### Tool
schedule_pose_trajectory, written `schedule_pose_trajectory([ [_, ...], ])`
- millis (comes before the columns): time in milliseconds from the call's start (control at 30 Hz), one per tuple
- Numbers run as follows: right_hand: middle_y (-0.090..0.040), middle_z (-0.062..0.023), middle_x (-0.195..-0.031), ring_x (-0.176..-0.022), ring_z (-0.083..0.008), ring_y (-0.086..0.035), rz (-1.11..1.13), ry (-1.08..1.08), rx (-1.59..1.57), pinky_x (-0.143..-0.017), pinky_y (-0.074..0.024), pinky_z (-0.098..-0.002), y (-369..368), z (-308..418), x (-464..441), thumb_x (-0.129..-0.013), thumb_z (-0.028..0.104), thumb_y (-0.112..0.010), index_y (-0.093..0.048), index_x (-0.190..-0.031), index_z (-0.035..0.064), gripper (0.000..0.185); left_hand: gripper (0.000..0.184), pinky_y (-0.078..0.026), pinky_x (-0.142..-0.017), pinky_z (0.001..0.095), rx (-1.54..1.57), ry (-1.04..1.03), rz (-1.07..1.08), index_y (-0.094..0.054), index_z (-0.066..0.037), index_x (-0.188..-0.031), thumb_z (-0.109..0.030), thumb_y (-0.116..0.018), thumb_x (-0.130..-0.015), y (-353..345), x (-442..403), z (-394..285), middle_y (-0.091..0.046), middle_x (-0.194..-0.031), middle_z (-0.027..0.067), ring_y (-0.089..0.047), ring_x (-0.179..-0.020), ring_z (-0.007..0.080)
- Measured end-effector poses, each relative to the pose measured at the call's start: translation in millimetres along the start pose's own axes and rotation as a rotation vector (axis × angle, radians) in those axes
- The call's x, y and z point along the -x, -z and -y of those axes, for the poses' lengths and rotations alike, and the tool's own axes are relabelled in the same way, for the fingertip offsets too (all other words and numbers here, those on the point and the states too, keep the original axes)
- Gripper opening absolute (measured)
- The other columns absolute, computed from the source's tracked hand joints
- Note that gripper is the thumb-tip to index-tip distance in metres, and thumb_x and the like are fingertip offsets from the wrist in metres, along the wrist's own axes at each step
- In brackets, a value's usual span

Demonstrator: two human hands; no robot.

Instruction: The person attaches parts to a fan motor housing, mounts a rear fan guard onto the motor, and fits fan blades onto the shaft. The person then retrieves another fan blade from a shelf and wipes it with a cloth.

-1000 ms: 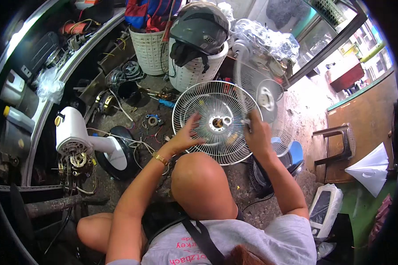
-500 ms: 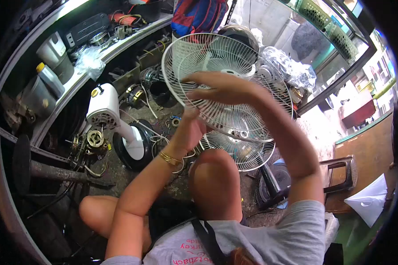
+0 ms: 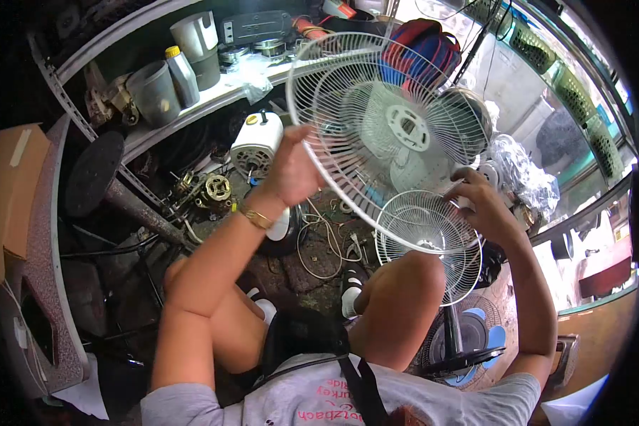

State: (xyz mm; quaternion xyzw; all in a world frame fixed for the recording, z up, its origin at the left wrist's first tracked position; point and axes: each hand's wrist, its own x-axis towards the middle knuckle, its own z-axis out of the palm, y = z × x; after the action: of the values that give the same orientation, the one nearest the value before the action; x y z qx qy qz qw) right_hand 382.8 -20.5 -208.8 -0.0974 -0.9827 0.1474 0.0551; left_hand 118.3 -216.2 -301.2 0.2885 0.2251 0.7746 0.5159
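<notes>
A white wire fan grille point(image 3: 407, 128) is raised and tilted in front of me. My left hand point(image 3: 296, 167) grips its left rim, with a gold bracelet on that wrist. At the grille's lower right, my right hand point(image 3: 476, 200) has curled fingers close to the rim; whether they touch the wire cannot be made out. A translucent fan blade shows through the raised grille. Below it, a second wire grille point(image 3: 428, 245) lies beyond my right knee. The white fan motor housing point(image 3: 257, 142) stands on its post to the left.
A metal shelf point(image 3: 149, 131) runs along the left with containers and a yellow-capped bottle point(image 3: 182, 77). Loose motor parts point(image 3: 216, 188) and a white cord point(image 3: 319, 248) lie on the floor. A dark fan point(image 3: 456, 337) sits at the lower right, near a wooden panel point(image 3: 589, 341).
The view has swung left. One grille has been lifted off the other and is now raised higher, with my left hand on its rim. My right hand has moved from over it to its lower right side.
</notes>
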Motion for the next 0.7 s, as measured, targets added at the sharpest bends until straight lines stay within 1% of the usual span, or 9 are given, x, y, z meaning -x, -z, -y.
schedule_pose_trajectory([
  [100,-0.055,-0.0139,-0.094,-0.099,-0.0288,-0.052,-0.037,0.144,0.120,-0.083,-0.0416,-0.0362,-8.1,-14.1,-17.3,-0.061,-0.011,-0.058,-0.062,-0.086,0.0040,0.030,0.072,-0.044,-0.089,0.0432,-0.048,-0.013,-0.077,-0.035,-0.012,-0.132,-0.050,-0.057,-0.076,-19.3,12.7,-43.6,-0.056,-0.096,0.0106,-0.056,-0.095,0.0254],
  [133,-0.057,-0.0140,-0.086,-0.092,-0.0274,-0.056,-0.014,0.244,0.175,-0.078,-0.0439,-0.0345,-7.4,-18.7,-26.2,-0.061,-0.012,-0.056,-0.062,-0.086,0.0036,0.030,0.075,-0.039,-0.094,0.0488,-0.084,0.007,0.041,-0.032,-0.011,-0.133,-0.054,-0.054,-0.076,-13.2,11.8,-57.6,-0.052,-0.114,0.0184,-0.053,-0.106,0.0319],
  [267,-0.061,-0.0151,-0.074,-0.062,-0.0259,-0.059,-0.406,0.174,-0.034,-0.059,-0.0455,-0.0322,18.0,-22.0,-80.5,-0.063,-0.005,-0.052,-0.059,-0.085,-0.0004,0.024,0.079,-0.053,-0.075,0.0423,-0.400,0.038,0.043,-0.029,-0.011,-0.136,-0.062,-0.043,-0.077,-10.0,7.8,-107.8,-0.053,-0.115,0.0178,-0.058,-0.098,0.0290],
  [300,-0.063,-0.0132,-0.079,-0.069,-0.0243,-0.062,-0.441,0.013,-0.112,-0.061,-0.0470,-0.0323,36.7,2.3,-97.4,-0.068,0.001,-0.059,-0.059,-0.099,0.0029,0.030,0.081,-0.056,-0.063,0.0368,-0.520,0.032,0.052,-0.028,-0.010,-0.137,-0.063,-0.040,-0.077,-18.0,3.9,-115.2,-0.054,-0.115,0.0168,-0.061,-0.092,0.0254],
  [400,-0.064,-0.0098,-0.081,-0.077,-0.0227,-0.064,-0.781,0.589,0.513,-0.064,-0.0506,-0.0317,71.1,65.7,-153.1,-0.068,0.021,-0.072,-0.053,-0.118,0.0126,0.055,0.080,-0.055,-0.057,0.0331,-0.821,0.063,0.029,-0.030,-0.009,-0.136,-0.062,-0.043,-0.077,-30.7,-10.1,-130.6,-0.057,-0.112,0.0147,-0.063,-0.084,0.0191],
  [467,-0.065,-0.0090,-0.082,-0.079,-0.0227,-0.064,-0.690,0.604,0.681,-0.066,-0.0519,-0.0320,78.5,83.4,-181.7,-0.065,0.028,-0.075,-0.050,-0.123,0.0160,0.063,0.080,-0.056,-0.057,0.0335,-1.019,0.121,0.076,-0.030,-0.004,-0.135,-0.058,-0.044,-0.078,-39.4,-18.1,-132.4,-0.054,-0.115,0.0198,-0.063,-0.087,0.0244],
  [567,-0.064,-0.0079,-0.084,-0.079,-0.0247,-0.063,-0.272,0.563,0.869,-0.068,-0.0510,-0.0358,79.8,91.3,-210.8,-0.068,0.032,-0.070,-0.060,-0.104,0.0144,0.041,0.080,-0.055,-0.062,0.0310,-1.188,0.235,0.033,-0.029,-0.005,-0.136,-0.061,-0.040,-0.079,-55.9,-18.1,-121.7,-0.055,-0.117,0.0160,-0.062,-0.091,0.0253],
  [633,-0.061,-0.0091,-0.078,-0.074,-0.0291,-0.060,-0.141,0.636,0.974,-0.066,-0.0480,-0.0396,78.8,77.6,-221.8,-0.073,0.031,-0.062,-0.063,-0.080,0.0097,0.022,0.077,-0.049,-0.078,0.0345,-0.719,0.131,0.109,-0.027,-0.007,-0.137,-0.062,-0.034,-0.084,-13.2,-10.9,-107.0,-0.050,-0.122,0.0130,-0.055,-0.104,0.0233],
  [700,-0.060,-0.0098,-0.077,-0.074,-0.0299,-0.060,-0.165,0.688,0.827,-0.066,-0.0463,-0.0401,79.2,35.2,-217.2,-0.072,0.028,-0.063,-0.062,-0.080,0.0099,0.019,0.075,-0.041,-0.090,0.0367,-0.306,0.154,0.113,-0.031,-0.006,-0.134,-0.062,-0.035,-0.084,5.5,20.5,-85.4,-0.048,-0.124,0.0127,-0.050,-0.110,0.0207],
])
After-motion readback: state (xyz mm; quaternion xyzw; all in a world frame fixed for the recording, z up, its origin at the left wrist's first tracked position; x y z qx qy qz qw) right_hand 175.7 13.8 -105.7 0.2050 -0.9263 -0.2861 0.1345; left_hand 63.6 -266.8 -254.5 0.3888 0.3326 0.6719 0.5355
